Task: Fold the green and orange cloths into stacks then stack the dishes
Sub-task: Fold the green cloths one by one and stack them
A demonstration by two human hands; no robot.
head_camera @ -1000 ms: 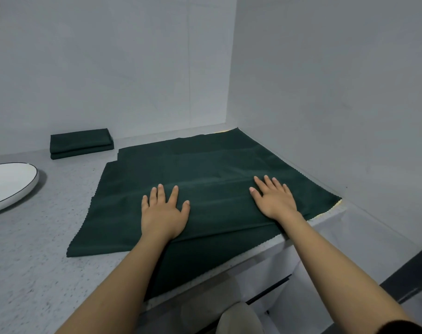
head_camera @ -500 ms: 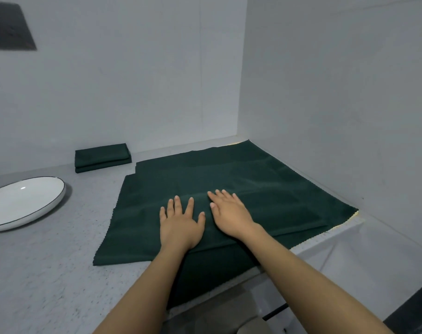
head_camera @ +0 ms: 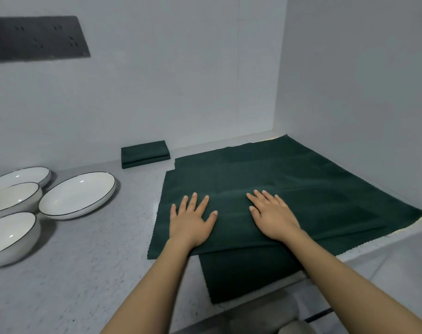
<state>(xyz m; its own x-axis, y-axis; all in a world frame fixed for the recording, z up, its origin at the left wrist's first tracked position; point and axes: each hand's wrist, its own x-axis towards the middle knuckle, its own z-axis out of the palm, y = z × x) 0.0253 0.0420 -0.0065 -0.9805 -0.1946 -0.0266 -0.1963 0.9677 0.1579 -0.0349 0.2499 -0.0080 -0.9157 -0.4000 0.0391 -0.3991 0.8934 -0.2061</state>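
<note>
Flat, both hands [head_camera: 190, 222] (palms) press cloth [head_camera: 301, 184].

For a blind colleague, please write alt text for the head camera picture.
Two bare hands, left hand and right hand, press flat on a dark green cloth spread on a grey speckled counter in a corner. A folded green cloth lies by the back wall, and four white dishes sit unstacked at the left.

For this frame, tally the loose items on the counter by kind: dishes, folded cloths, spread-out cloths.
White dishes with dark rims: 4
Folded green cloth stacks: 1
Spread green cloths: at least 2 layers; exact number unclear
Total: at least 7
</note>
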